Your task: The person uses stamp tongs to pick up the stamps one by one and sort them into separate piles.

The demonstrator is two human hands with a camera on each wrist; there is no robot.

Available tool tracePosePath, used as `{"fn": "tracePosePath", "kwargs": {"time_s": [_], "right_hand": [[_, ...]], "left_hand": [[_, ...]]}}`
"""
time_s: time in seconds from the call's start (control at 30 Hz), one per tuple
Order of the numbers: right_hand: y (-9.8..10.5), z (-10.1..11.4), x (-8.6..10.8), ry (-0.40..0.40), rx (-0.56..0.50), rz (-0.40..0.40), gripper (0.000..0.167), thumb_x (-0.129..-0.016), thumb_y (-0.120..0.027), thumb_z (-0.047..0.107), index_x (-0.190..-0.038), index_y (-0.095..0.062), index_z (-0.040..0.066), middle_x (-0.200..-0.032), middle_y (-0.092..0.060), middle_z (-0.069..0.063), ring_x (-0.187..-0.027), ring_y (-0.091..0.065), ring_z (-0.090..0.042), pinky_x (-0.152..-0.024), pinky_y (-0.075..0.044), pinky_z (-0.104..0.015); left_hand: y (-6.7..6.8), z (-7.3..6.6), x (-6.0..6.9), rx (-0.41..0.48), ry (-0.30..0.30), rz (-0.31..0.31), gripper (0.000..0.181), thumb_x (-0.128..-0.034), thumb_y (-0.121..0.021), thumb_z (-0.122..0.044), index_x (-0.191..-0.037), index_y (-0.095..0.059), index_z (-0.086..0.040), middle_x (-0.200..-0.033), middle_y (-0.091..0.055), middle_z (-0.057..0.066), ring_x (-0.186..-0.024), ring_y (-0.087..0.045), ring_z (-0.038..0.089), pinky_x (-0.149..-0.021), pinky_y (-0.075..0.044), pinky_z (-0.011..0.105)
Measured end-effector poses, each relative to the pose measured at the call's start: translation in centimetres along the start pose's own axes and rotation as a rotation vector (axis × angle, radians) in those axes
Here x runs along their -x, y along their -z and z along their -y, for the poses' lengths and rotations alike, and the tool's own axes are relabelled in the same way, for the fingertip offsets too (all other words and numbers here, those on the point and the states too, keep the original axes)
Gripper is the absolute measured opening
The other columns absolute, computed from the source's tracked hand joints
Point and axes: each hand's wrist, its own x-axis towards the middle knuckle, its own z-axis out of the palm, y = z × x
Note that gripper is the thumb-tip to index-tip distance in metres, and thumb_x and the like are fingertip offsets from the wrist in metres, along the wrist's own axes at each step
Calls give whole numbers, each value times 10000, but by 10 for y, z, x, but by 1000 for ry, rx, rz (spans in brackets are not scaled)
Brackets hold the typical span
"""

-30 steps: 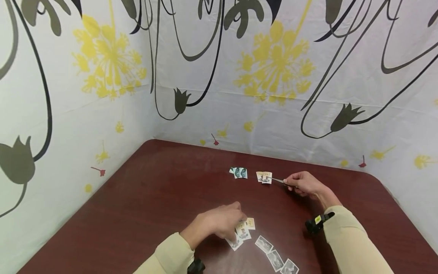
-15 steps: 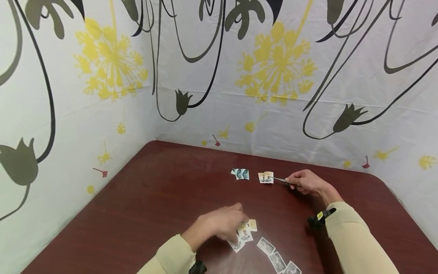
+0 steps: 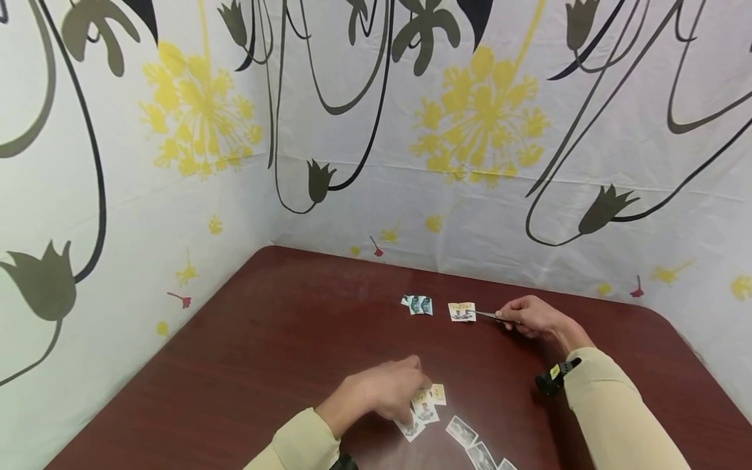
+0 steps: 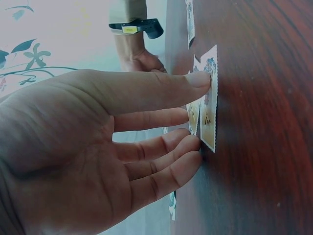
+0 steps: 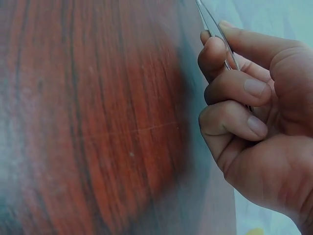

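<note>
Left hand (image 3: 384,390): reaching over the near stamps (image 3: 425,410), touching one with the tip of the thumb; spread between thumb and loosely extended fingers, gripping nothing.
Near stamps: lying on the table (image 3: 282,339), three in view, overlapping in a slanted row, yellowish at one end and printed with grey figures; partly covered by the left hand in the head view.
Right hand (image 3: 531,316): farther out than the left and well apart from it; curled round the tweezers (image 3: 485,314), pinching them between thumb and fingers.
Tweezers: aimed leftward, reaching with the tips onto the far stamps (image 3: 458,313); too small to tell whether closed on paper.
Far stamps: lying overlapped, orange at the top, toward the far side of the table.
Green stamps (image 3: 421,305): just left of the far stamps, also overlapping.
Grey stamps (image 3: 462,431): in a slanting line to the right of the near stamps, running to the bottom edge of the head view.
Table: dark reddish brown, wood-grained, with rounded far corners.
Cloth (image 3: 352,130): hanging behind and to the left, white with yellow and grey-green flowers.
</note>
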Motion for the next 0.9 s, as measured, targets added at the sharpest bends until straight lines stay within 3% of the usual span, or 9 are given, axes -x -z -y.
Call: {"fn": "tracePosePath", "kwargs": {"time_s": [0.47, 0.67, 0.9], "right_hand": [[7, -3, -3, -35, 0, 19, 281, -1086, -582, 230, -1011, -699, -14, -754, -597, 2, -498, -344, -77, -490, -319, -240], [8, -3, -2, -51, 1, 24, 287, -1079, -591, 241, -984, -709, -4, -749, -604, 3, -504, -346, -74, -490, -316, -234], [14, -4, 8, -55, -7, 44, 300, -1079, -585, 234, -1099, -715, -36, -752, -629, 4, -517, -370, -80, -493, -329, -232]], "left_hand": [[2, 0, 1, 4, 3, -5, 403, -733, -937, -200, -1081, -734, -228, -914, -485, -91, -803, -444, 29, -680, -416, 166], [-1, -1, 2, -4, -9, -12, 401, -735, -944, -218, -1078, -738, -223, -907, -489, -97, -809, -437, 21, -683, -410, 157], [-1, 0, 1, -14, -17, -18, 402, -728, -941, -211, -1075, -738, -228, -905, -493, -104, -819, -433, 17, -676, -408, 154]]}}
